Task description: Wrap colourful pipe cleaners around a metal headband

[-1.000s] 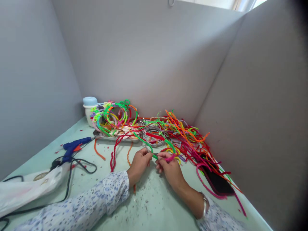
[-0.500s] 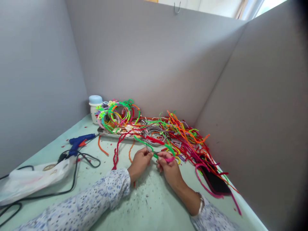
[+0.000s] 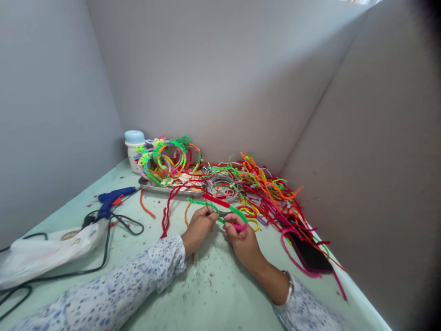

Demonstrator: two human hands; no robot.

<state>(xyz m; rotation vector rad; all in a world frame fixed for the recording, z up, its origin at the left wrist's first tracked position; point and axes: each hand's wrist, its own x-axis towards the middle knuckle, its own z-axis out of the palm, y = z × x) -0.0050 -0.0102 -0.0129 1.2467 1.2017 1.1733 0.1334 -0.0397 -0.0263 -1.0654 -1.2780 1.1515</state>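
My left hand [image 3: 199,228] and my right hand [image 3: 241,239] meet over the pale green table [image 3: 213,294], both pinched on a thin hoop wound with green and red pipe cleaner [image 3: 223,209]. The left fingers grip the green end; the right fingers close on a pink and green stretch of it. Just beyond the hands lies a tangle of loose pipe cleaners [image 3: 268,193] in red, orange, green and pink. A dark red pipe cleaner [image 3: 167,212] trails on the table by my left hand.
A metal tray [image 3: 165,189] holds finished wrapped hoops [image 3: 168,158] and small shells. A white jar with a blue lid [image 3: 133,149] stands behind it. A blue glue gun [image 3: 112,200] with black cable and a white plastic bag [image 3: 41,253] lie left. Grey partition walls enclose the table; a black phone [image 3: 310,255] lies right.
Both hands have stayed pinched on the wrapped hoop and lifted it slightly. The camera has tilted a little, shifting the scene up and left.
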